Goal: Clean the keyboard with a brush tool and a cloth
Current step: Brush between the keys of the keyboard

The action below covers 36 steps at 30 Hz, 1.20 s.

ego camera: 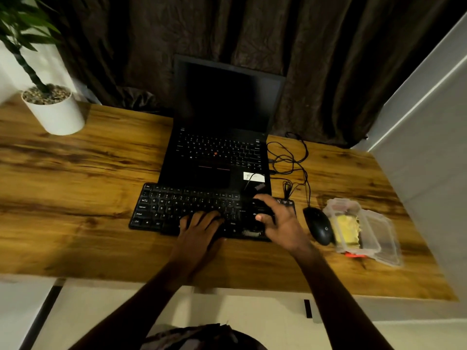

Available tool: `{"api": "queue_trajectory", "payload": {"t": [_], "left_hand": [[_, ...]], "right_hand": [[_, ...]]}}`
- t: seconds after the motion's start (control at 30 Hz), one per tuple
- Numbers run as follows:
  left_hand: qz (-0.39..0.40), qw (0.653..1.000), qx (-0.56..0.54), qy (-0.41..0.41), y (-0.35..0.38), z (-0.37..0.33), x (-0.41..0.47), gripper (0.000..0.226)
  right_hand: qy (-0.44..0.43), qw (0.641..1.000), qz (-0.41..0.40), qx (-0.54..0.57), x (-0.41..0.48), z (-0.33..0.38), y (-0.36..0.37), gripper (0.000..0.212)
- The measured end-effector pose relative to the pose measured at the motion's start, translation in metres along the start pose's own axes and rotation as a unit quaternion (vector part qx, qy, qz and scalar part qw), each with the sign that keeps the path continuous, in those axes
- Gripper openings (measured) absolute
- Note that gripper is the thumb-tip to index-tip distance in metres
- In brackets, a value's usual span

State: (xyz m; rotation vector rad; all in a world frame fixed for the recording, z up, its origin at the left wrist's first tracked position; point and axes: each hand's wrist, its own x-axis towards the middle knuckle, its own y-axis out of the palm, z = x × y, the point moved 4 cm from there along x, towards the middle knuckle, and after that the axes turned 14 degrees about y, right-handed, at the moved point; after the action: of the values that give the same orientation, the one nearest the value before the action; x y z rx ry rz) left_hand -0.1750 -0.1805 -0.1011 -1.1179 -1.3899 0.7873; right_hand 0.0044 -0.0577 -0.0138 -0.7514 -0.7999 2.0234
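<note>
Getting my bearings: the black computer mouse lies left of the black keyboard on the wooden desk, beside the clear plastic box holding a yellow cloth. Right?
Wrong side. The head view shows the black computer mouse lying right of the black keyboard on the wooden desk, beside the clear plastic box holding a yellow cloth.

Desk (75, 198), left of keyboard (177, 205): bare wood, open approach. Pot (55, 112) stands well apart at far left corner.
Behind keyboard: laptop (217, 152) close against rear edge, screen upright.
Right of keyboard: mouse (319, 226) just beside, box (364, 231) touching the mouse, cables (290, 160) looped between laptop and mouse.
</note>
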Motion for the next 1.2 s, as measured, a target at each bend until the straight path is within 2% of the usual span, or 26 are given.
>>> {"api": "queue_trajectory", "payload": {"t": [0.13, 0.23, 0.33, 0.47, 0.67, 0.97, 1.1, 1.2], "left_hand": [[-0.009, 1.0, -0.007, -0.011, 0.0, 0.001, 0.0, 0.048], [-0.012, 1.0, -0.016, -0.01, -0.001, 0.0, -0.001, 0.05], [-0.015, 1.0, -0.013, -0.01, -0.002, 0.0, 0.0, 0.051], [-0.015, 1.0, -0.017, -0.013, -0.001, 0.0, -0.001, 0.051], [-0.014, 1.0, -0.02, -0.016, -0.001, 0.0, 0.0, 0.052], [-0.016, 1.0, -0.01, -0.003, -0.003, -0.001, 0.0, 0.054], [-0.006, 1.0, -0.023, -0.01, -0.003, 0.0, 0.0, 0.053], [-0.002, 1.0, -0.026, -0.012, -0.001, 0.0, 0.0, 0.054]], "right_hand": [[-0.005, 0.999, -0.034, -0.013, -0.006, -0.028, -0.03, 0.04], [0.003, 0.998, -0.056, -0.015, -0.007, -0.038, -0.038, 0.041], [-0.026, 0.998, -0.053, 0.017, -0.011, -0.023, -0.029, 0.035], [-0.024, 0.998, -0.044, 0.033, -0.013, -0.027, -0.034, 0.039], [0.009, 0.996, -0.08, 0.023, -0.022, -0.058, -0.063, 0.044], [-0.009, 0.996, -0.063, 0.061, -0.02, -0.029, -0.033, 0.045], [0.032, 0.997, -0.073, -0.016, -0.019, -0.05, -0.047, 0.053], [0.039, 0.996, -0.073, -0.022, -0.022, -0.039, -0.038, 0.053]]}}
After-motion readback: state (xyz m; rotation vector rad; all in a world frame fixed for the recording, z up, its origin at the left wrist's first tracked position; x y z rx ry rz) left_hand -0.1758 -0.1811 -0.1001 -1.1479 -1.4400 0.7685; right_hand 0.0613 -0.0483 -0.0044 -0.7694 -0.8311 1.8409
